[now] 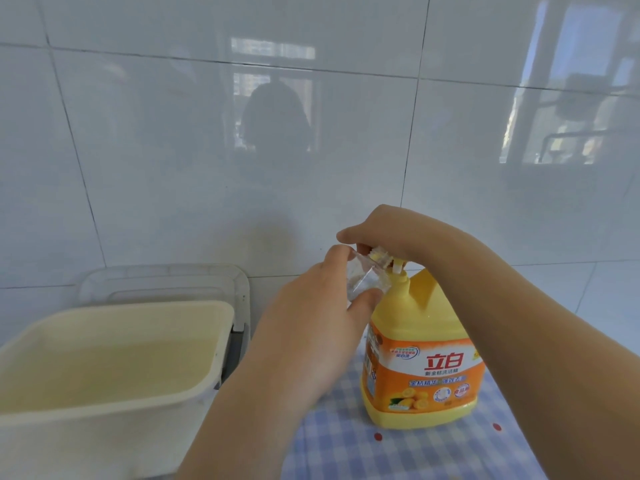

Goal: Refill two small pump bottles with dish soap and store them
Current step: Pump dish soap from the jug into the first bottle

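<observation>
A large yellow dish soap jug (420,358) with an orange label stands on a blue checked cloth (398,452). My left hand (322,317) grips a small clear bottle (363,275), tilted, with its mouth up against the jug's pump spout. My right hand (384,233) lies on top of the jug's pump head (502,265), fingers curled over it. The spout tip and the bottle's mouth are partly hidden under my right fingers. Only one small bottle is in view.
A cream plastic basin (114,362) sits at the left, in front of a clear plastic container (166,282) against the wall. White glossy wall tiles (311,133) rise right behind the jug.
</observation>
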A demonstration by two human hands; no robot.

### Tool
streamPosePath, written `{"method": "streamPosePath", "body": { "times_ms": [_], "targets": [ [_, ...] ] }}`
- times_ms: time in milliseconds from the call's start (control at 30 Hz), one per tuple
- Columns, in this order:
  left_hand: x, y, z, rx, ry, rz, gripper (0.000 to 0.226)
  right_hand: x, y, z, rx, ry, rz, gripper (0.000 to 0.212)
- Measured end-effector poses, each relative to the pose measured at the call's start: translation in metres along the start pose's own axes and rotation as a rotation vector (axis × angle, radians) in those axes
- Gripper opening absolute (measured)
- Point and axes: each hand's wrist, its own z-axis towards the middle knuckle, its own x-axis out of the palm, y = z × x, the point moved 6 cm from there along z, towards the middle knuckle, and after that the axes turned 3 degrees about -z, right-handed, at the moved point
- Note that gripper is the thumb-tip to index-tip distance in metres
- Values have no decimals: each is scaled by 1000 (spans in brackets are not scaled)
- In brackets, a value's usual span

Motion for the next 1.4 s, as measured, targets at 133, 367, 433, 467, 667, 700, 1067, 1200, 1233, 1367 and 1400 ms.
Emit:
{"method": "streamPosePath", "body": {
  "times_ms": [133,367,433,467,667,700,1067,1200,1233,1367,1400],
  "targets": [
    [3,3,0,-18,41,26,38,5,-2,3,-21,-35,-40,36],
    [3,4,1,-25,45,15,39,4,-3,3,-32,-55,-19,32],
    [4,3,1,-23,46,11,39,4,-3,3,-36,-59,-14,33],
    [4,3,1,-23,44,8,39,4,-2,3,-40,-60,-12,33],
    [2,1,0,-21,41,50,38,4,-2,4,-40,-58,-14,34],
    [2,1,-1,-22,43,54,38,4,-2,4,-36,-56,-16,34],
    [-4,-6,-3,-8,1,76,42,-1,3,4,-28,-48,-72,33],
    [-4,-8,-3,6,-27,43,45,-6,7,0,-35,-3,-79,34],
    [-4,-8,-3,6,-29,36,45,-6,7,-1,-27,15,-71,33],
    [-5,-8,-4,0,-27,13,45,-2,6,-3,-3,58,-40,33],
    [-5,-8,-4,0,-27,6,44,-2,6,-3,0,60,-36,34]
  ]
}}
